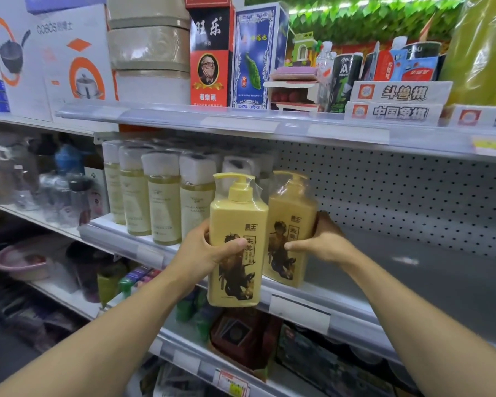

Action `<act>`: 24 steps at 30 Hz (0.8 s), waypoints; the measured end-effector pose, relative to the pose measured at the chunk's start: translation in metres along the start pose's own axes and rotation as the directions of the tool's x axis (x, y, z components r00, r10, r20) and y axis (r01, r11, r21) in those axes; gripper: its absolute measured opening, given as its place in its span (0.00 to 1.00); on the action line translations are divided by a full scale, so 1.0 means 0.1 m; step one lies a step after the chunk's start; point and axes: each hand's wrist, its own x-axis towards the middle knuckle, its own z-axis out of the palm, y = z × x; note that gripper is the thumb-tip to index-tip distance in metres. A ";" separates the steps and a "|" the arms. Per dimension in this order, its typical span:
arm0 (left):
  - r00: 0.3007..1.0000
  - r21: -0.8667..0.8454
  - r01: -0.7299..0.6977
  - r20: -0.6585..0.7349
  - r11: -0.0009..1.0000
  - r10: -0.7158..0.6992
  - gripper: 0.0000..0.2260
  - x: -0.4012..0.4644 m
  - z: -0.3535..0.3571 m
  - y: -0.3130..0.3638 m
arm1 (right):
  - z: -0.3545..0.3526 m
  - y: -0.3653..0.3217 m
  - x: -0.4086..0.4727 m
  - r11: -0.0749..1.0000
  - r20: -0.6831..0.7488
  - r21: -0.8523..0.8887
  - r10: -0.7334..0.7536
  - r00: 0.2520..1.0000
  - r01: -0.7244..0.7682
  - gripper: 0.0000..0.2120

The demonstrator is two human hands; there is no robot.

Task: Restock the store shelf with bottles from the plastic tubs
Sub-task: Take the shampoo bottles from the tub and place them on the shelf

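Observation:
Two yellow pump bottles wrapped in clear film are held at the middle shelf (398, 287). My left hand (204, 250) grips the nearer bottle (236, 224) around its middle; its base hangs in front of and below the shelf's front rail. My right hand (324, 242) grips the second yellow bottle (291, 213) from its right side, and that bottle stands at the shelf's front edge. The two bottles sit side by side, close together. The plastic tubs are out of view.
Several pale, film-wrapped bottles (163, 202) stand in rows to the left on the same shelf. A grey pegboard back (398, 196) runs behind bare shelf at the right. Boxes and games fill the shelf above (212, 53). Packed goods sit on the lower shelves.

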 end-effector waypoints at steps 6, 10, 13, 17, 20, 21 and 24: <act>0.999 0.038 -0.039 0.012 0.998 0.039 0.14 0.08 0.08 0.05 | 0.06 0.10 0.21 0.999 -0.176 -0.035 0.014 0.984 -0.021 0.23; 0.999 0.012 -0.044 0.019 0.999 0.044 0.13 0.14 0.18 0.08 | 0.03 0.15 0.37 0.999 -0.219 -0.039 0.008 0.976 -0.017 0.22; 0.999 0.001 -0.043 0.028 0.999 0.043 0.13 0.22 0.28 0.11 | 0.03 0.21 0.45 1.000 -0.238 0.029 0.018 0.971 -0.011 0.25; 0.998 0.002 -0.050 0.049 0.999 0.050 0.13 0.33 0.42 0.11 | -0.03 0.35 0.47 0.996 -0.143 0.092 -0.003 0.990 0.016 0.35; 0.998 0.004 -0.026 0.049 1.000 0.026 0.16 0.43 0.52 0.08 | -0.13 0.44 0.34 0.988 -0.122 0.152 0.033 0.992 -0.014 0.35; 0.999 0.008 -0.013 0.038 1.000 0.012 0.18 0.47 0.55 0.08 | -0.17 0.47 0.28 0.984 -0.121 0.172 0.069 0.990 -0.047 0.35; 0.999 0.023 0.035 0.031 0.999 -0.036 0.17 0.55 0.66 0.05 | -0.24 0.62 0.23 0.987 -0.123 0.147 0.087 0.989 -0.068 0.34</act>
